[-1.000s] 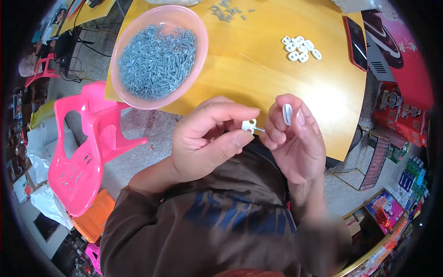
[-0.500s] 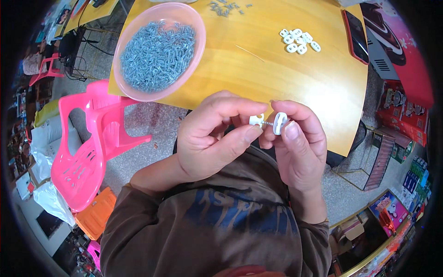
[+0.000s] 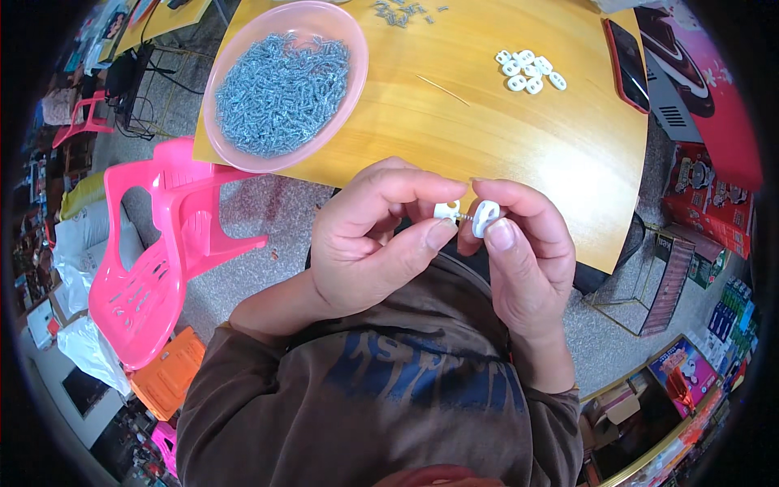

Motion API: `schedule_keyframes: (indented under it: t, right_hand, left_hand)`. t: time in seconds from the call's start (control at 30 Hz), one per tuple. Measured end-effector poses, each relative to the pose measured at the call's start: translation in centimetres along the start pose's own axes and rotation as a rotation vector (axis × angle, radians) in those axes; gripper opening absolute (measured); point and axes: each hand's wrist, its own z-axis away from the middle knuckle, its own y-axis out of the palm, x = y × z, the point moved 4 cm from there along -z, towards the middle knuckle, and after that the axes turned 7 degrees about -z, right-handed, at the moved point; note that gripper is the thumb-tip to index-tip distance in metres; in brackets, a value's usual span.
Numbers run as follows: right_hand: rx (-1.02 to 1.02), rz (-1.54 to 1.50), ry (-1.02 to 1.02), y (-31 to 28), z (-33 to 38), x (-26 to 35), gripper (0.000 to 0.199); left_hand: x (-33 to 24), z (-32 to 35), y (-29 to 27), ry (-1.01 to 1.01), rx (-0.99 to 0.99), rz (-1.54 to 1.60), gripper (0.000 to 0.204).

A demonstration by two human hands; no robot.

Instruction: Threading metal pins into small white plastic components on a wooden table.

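Note:
My left hand (image 3: 373, 239) pinches a small white plastic piece with a thin metal screw (image 3: 447, 212) pointing right. My right hand (image 3: 519, 252) holds a white oval plastic clip (image 3: 485, 218) between thumb and fingers, pressed onto the tip of that screw. Both hands meet close to my chest, just in front of the near edge of the wooden table (image 3: 503, 138). A pink bowl (image 3: 284, 85) full of several small silver screws stands on the table's left end. A small cluster of white clips (image 3: 529, 70) lies at the table's far right.
A dark phone (image 3: 626, 65) lies at the table's right edge. A few loose screws (image 3: 402, 11) lie at the far edge. A pink plastic chair (image 3: 158, 260) stands to my left, an orange crate (image 3: 166, 373) below it. Boxes (image 3: 706, 211) are stacked on the right.
The two hands have come together: a second ago the clip and the screw piece were apart, now the clip sits on the screw's tip. The view has shifted slightly.

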Motion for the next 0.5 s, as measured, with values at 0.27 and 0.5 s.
schedule_keyframes:
  t: [0.27,0.5]
  right_hand:
    - [0.027,0.108,-0.051,0.12,0.0,0.12,0.026]
    - [-0.074,0.251,-0.096,0.32,-0.24,0.13,0.028]
  left_hand:
    - [0.09,0.22,-0.33,0.011,0.012,-0.058,0.025]
    - [0.25,0.29,-0.38,-0.02,0.007,-0.029,0.024]
